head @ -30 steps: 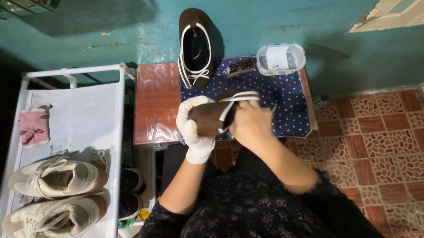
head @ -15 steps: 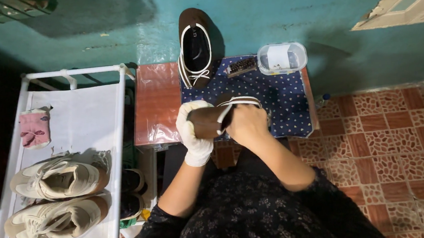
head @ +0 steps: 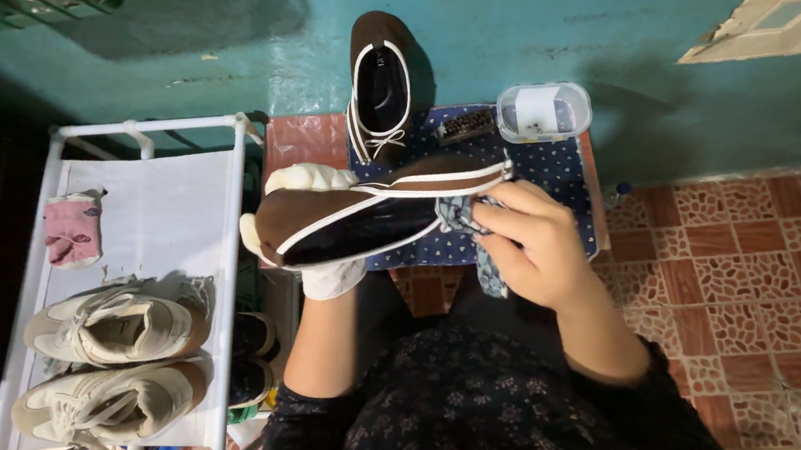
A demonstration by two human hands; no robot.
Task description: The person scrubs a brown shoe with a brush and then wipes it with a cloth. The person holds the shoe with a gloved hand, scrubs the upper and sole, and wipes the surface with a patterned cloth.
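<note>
My left hand (head: 311,233), in a white glove, grips a brown flat shoe (head: 373,216) with white trim from underneath, holding it sideways above a small table. My right hand (head: 531,244) presses a blue-grey cloth (head: 475,228) against the shoe's heel end. The matching brown shoe (head: 380,87) with a white bow stands on the table's far side against the teal wall.
A blue dotted cloth (head: 563,185) covers the reddish table (head: 298,143). A small brush (head: 466,126) and a clear lidded container (head: 544,111) lie on it. At left a white shoe rack (head: 137,235) holds two beige sneakers (head: 116,327) and a pink item (head: 71,230). Tiled floor lies at right.
The shoe has turned more sideways in my left hand, showing its inside. My right hand with the cloth has shifted toward the heel end.
</note>
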